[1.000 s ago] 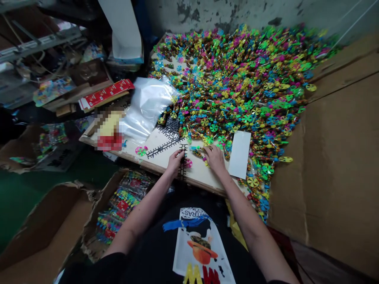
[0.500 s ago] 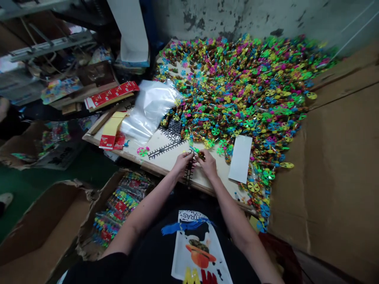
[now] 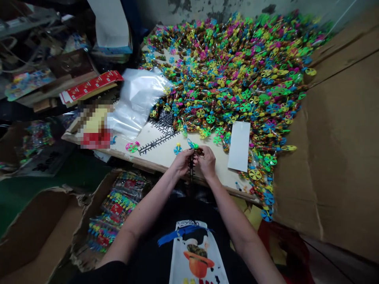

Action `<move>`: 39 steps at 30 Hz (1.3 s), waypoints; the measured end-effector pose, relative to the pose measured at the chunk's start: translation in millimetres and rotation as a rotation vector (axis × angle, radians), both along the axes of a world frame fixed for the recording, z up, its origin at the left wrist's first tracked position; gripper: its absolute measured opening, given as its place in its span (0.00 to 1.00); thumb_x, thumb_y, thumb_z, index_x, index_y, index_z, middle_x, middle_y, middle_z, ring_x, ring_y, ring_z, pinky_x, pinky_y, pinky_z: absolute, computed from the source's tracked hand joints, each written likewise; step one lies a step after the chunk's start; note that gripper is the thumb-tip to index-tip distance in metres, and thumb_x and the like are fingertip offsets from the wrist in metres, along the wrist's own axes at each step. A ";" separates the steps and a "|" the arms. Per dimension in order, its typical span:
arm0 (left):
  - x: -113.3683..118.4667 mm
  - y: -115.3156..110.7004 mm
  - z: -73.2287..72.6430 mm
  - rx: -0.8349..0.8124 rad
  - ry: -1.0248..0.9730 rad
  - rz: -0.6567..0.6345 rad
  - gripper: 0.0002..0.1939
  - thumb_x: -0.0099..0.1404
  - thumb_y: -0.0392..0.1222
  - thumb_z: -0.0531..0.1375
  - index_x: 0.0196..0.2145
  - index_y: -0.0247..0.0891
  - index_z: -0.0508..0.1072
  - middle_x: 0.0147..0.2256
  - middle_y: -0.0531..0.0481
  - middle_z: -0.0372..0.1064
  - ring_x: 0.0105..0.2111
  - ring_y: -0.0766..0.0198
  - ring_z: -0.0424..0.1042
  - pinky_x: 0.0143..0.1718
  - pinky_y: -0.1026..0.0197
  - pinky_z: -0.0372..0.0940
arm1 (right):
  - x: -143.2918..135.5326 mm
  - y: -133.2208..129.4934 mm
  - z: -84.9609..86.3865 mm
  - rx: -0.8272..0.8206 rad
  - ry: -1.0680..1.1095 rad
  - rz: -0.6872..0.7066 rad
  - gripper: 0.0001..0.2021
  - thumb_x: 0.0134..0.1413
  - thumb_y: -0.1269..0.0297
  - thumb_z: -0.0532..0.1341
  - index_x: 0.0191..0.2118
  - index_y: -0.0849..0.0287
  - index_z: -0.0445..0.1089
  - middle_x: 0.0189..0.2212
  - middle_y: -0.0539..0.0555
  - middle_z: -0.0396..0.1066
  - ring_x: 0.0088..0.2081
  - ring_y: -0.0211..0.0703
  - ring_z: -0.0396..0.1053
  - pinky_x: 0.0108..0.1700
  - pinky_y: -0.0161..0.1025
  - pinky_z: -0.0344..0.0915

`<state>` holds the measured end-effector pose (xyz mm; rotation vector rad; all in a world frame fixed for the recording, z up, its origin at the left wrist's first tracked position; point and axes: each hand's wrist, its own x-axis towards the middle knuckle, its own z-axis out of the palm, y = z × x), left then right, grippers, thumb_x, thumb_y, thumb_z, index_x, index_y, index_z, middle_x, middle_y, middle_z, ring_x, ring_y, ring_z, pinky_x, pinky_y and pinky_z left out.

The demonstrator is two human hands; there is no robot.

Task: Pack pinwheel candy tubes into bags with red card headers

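Near the front edge of the table, my left hand point(image 3: 182, 161) is closed on a black plastic strip with short side prongs point(image 3: 192, 170), which hangs down between my hands. My right hand point(image 3: 206, 161) pinches a small candy-filled tube toy with a green and blue fan top point(image 3: 193, 145), held against the top of the strip. The fingertips of both hands nearly meet, so the exact contact is hidden. Just left of them lies a blue and yellow fan toy point(image 3: 177, 149). Farther left, another black pronged strip point(image 3: 158, 142) rests beside a pink and green fan toy point(image 3: 132, 147).
A big heap of colourful fan toys point(image 3: 225, 79) covers the back and right of the table. Clear plastic bags point(image 3: 139, 98) lie left, a white card point(image 3: 239, 146) right. An open carton of packed toys point(image 3: 77, 232) stands below left; a tall cardboard box point(image 3: 334, 157) borders the right.
My right hand has moved in against the left, bringing the fan toy to the top of the black strip. The blue and yellow fan toy now shows left of my hands. The view has shifted slightly.
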<state>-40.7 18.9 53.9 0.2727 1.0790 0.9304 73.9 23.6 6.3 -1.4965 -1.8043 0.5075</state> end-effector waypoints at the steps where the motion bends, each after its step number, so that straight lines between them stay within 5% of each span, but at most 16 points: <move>1: 0.0 -1.3 -1.0 0.002 -0.021 -0.001 0.11 0.57 0.42 0.63 0.25 0.35 0.66 0.18 0.55 0.65 0.14 0.73 0.63 0.17 0.68 0.59 | -0.2 -0.5 -0.9 0.003 0.000 0.000 0.07 0.58 0.64 0.54 0.37 0.57 0.68 0.34 0.56 0.69 0.38 0.47 0.65 0.41 0.41 0.62; 9: 4.5 -5.1 -10.6 0.153 0.094 -0.074 0.12 0.58 0.46 0.62 0.29 0.35 0.67 0.23 0.52 0.68 0.20 0.69 0.68 0.23 0.66 0.64 | 16.6 -2.2 -2.0 0.023 0.156 -0.080 0.08 0.55 0.61 0.55 0.39 0.57 0.68 0.35 0.55 0.71 0.38 0.45 0.68 0.42 0.41 0.64; 13: -10.9 7.1 -18.7 0.436 0.649 -0.092 0.09 0.63 0.41 0.55 0.40 0.36 0.69 0.33 0.48 0.71 0.33 0.64 0.72 0.36 0.60 0.66 | 43.2 -3.5 -1.7 -0.007 0.305 -0.293 0.15 0.51 0.55 0.57 0.42 0.58 0.67 0.35 0.53 0.72 0.36 0.43 0.69 0.39 0.40 0.66; 17: -16.7 24.5 -28.7 0.830 1.347 -0.471 0.12 0.59 0.33 0.58 0.42 0.38 0.72 0.43 0.43 0.68 0.46 0.54 0.67 0.47 0.52 0.61 | 59.1 -8.8 -1.9 -0.049 0.268 -0.380 0.18 0.51 0.50 0.56 0.40 0.59 0.68 0.34 0.53 0.73 0.36 0.43 0.71 0.39 0.40 0.67; 20: -10.3 34.7 -35.6 0.948 1.575 -0.796 0.11 0.61 0.32 0.55 0.40 0.39 0.72 0.43 0.42 0.67 0.45 0.53 0.66 0.46 0.52 0.60 | 60.7 -13.6 -3.0 -0.048 0.237 -0.310 0.20 0.53 0.51 0.55 0.47 0.59 0.68 0.40 0.56 0.73 0.40 0.44 0.71 0.41 0.41 0.68; 22: -8.5 38.6 -40.0 0.971 1.596 -0.865 0.09 0.63 0.32 0.53 0.37 0.38 0.72 0.40 0.42 0.68 0.44 0.54 0.67 0.45 0.53 0.60 | 60.8 -15.9 -4.6 -0.025 0.210 -0.250 0.21 0.55 0.54 0.54 0.52 0.56 0.66 0.45 0.56 0.71 0.44 0.44 0.70 0.45 0.42 0.67; 25: -14.2 37.7 -44.6 0.885 1.505 -0.721 0.05 0.61 0.33 0.55 0.35 0.37 0.69 0.36 0.44 0.68 0.39 0.56 0.68 0.40 0.57 0.61 | 61.0 -17.0 -7.9 0.004 0.196 -0.223 0.20 0.55 0.57 0.54 0.52 0.56 0.66 0.45 0.56 0.71 0.45 0.45 0.70 0.49 0.44 0.66; 29: -19.3 23.8 -45.0 0.691 1.271 -0.422 0.09 0.58 0.34 0.57 0.38 0.38 0.64 0.31 0.50 0.67 0.32 0.60 0.67 0.34 0.60 0.61 | 50.2 -14.5 -10.9 -0.048 0.291 -0.247 0.20 0.53 0.56 0.54 0.51 0.58 0.65 0.39 0.56 0.72 0.37 0.44 0.72 0.40 0.41 0.69; 34: -0.1 5.7 -48.9 0.686 0.948 -0.253 0.15 0.56 0.35 0.57 0.43 0.39 0.64 0.33 0.51 0.68 0.32 0.63 0.69 0.36 0.61 0.63 | 21.5 -10.6 -7.2 -0.148 0.286 -0.189 0.14 0.52 0.58 0.55 0.43 0.57 0.67 0.34 0.55 0.74 0.32 0.44 0.72 0.35 0.39 0.67; 39: 11.0 0.1 -59.3 0.722 0.844 -0.121 0.16 0.57 0.36 0.57 0.44 0.38 0.67 0.39 0.48 0.71 0.38 0.61 0.71 0.41 0.60 0.64 | 10.0 -12.1 -2.0 -0.172 0.244 -0.237 0.11 0.52 0.60 0.53 0.40 0.56 0.66 0.32 0.53 0.74 0.31 0.45 0.71 0.35 0.39 0.65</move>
